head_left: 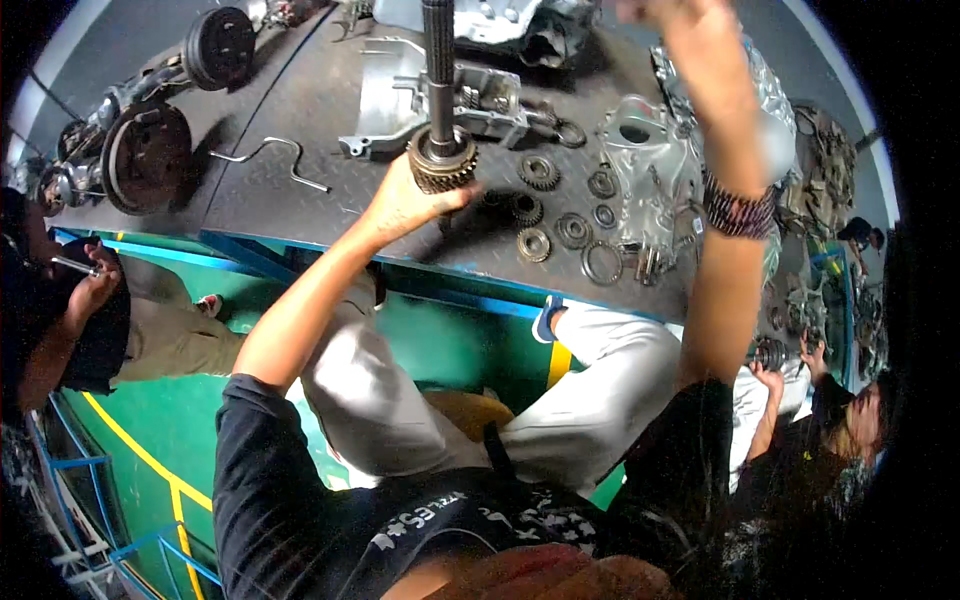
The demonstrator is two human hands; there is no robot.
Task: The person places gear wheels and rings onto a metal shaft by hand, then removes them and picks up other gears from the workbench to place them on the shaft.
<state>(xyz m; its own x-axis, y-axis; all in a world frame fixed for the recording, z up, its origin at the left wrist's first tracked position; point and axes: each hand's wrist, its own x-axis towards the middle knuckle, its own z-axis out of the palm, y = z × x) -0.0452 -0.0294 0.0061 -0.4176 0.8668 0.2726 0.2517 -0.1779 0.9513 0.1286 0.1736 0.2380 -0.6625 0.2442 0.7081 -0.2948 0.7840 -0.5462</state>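
The left hand [405, 205] cups a brown toothed metal gear [442, 165] on a dark upright steel shaft [438, 70]; the right hand [665, 15], at one o'clock, is cropped, grip unclear. Loose steel gears [560, 215] lie at four o'clock on the grey tabletop [290, 110], so assembly looks partway.

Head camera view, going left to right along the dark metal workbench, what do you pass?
Rusty round brake drum → bent silver metal rod → left hand holding brass-coloured toothed gear on a splined steel shaft → small loose steel gears → silver cast aluminium housing
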